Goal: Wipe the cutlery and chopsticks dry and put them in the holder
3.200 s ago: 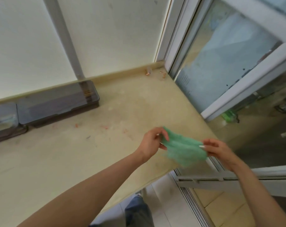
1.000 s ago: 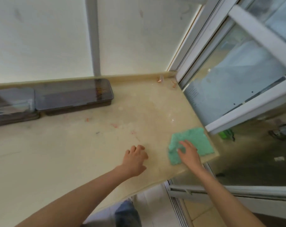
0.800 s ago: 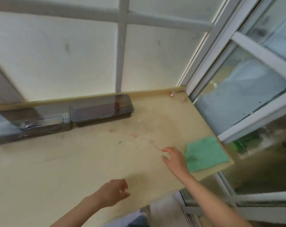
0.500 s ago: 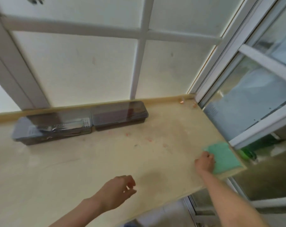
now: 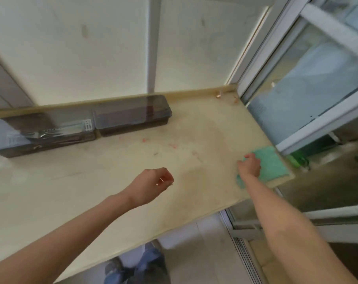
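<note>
Two dark cutlery holders with smoky lids stand along the back wall. The left holder [image 5: 12,148] shows metal forks [image 5: 48,133] under its lid; the right holder [image 5: 133,117] has brownish sticks inside, blurred. A green cloth [image 5: 271,161] lies at the counter's right edge. My right hand [image 5: 249,166] sits on the cloth's left part with fingers curled into it. My left hand [image 5: 151,186] hovers over the middle of the counter, loosely curled and holding nothing.
The beige counter [image 5: 104,177] carries small red specks [image 5: 173,146] and copper-coloured bits [image 5: 219,95] in the back right corner. A window frame [image 5: 317,119] borders the right side. The counter's front edge runs diagonally, with my jeans [image 5: 147,263] below it.
The cloth was held in both hands, then laid at the right edge. My right hand left it briefly and is back on it. The view swung left, bringing the left holder in.
</note>
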{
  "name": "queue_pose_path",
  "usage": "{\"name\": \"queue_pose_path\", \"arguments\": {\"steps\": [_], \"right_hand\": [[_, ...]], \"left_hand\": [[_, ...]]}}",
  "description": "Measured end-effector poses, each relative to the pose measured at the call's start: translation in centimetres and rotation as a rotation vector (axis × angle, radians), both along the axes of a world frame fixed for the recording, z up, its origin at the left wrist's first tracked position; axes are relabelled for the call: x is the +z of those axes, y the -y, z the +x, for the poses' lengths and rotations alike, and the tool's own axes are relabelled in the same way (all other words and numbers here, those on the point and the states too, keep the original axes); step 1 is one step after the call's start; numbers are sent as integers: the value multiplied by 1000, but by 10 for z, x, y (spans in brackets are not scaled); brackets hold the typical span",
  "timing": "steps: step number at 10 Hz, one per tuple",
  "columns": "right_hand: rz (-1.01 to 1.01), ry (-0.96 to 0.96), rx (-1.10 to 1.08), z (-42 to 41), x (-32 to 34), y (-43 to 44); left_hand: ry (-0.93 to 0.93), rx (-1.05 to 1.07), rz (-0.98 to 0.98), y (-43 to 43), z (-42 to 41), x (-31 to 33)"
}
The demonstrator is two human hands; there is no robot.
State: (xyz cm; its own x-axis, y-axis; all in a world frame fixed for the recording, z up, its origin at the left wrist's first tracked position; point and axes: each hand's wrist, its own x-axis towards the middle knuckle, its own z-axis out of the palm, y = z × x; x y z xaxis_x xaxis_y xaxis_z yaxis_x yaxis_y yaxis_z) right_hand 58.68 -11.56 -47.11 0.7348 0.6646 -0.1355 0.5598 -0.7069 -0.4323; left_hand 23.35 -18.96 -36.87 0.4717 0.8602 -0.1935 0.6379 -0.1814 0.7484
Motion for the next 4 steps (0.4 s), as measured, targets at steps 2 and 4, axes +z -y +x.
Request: {"name": "queue_pose_path", "arguments": {"steps": [2,4], "right_hand": [[17,-108,-73,34,-12,18],[206,-225,-1,33,6,7]], "left_hand": [[38,-50,-72,-2,32,-6],[116,8,-143,-7,34,5]]}}
